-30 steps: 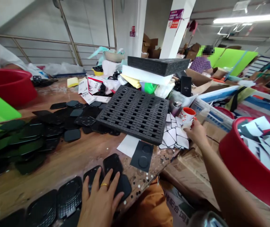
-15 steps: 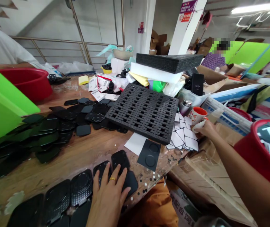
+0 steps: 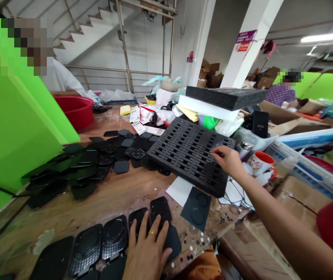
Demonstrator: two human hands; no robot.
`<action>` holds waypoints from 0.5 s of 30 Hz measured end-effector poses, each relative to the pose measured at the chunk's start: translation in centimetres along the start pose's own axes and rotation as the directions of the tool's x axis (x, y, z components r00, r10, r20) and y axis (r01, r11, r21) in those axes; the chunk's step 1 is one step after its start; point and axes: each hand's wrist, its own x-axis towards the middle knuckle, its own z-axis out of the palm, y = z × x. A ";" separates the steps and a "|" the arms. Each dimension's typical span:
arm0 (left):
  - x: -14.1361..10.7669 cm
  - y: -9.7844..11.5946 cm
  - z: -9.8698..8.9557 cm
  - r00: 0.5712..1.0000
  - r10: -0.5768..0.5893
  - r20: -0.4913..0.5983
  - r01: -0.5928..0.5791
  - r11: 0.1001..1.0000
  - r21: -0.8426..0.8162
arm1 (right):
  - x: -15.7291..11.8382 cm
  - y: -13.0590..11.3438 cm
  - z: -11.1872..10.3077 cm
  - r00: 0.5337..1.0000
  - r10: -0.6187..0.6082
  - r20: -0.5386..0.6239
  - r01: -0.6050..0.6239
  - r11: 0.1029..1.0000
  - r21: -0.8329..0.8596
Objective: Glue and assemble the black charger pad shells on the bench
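My left hand (image 3: pixel 149 247) lies with its fingers spread on the black plastic cases (image 3: pixel 139 219) at the table's front edge. These rounded-square cases form a row, and some show a ribbed, ringed inner face. Over the right part of a black slotted foam tray (image 3: pixel 188 149), my right hand (image 3: pixel 227 158) has its fingertips pinched together; what is between them, if anything, cannot be made out. Just in front of the tray lies a dark sheet with two ring marks (image 3: pixel 197 208), beside a white paper (image 3: pixel 179 189).
A pile of black plates (image 3: pixel 79 167) covers the left of the table. White-backed pieces (image 3: pixel 238 192) and an orange-rimmed cup (image 3: pixel 260 162) are at the right. Behind stand stacked foam blocks (image 3: pixel 225 97) and a red tub (image 3: pixel 76 112). A green panel (image 3: pixel 17 116) borders the left. Two people are farther back.
My right hand has moved left, from beside the cup to above the foam tray. The white crumpled thing it touched now lies by the cup. My left hand keeps its place on the cases.
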 end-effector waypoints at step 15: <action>-1.2 -1.4 4.1 0.980 0.126 -0.154 -0.105 0.985 0.138 | 18.8 -2.8 12.5 0.983 0.153 0.098 -0.156 0.987 0.033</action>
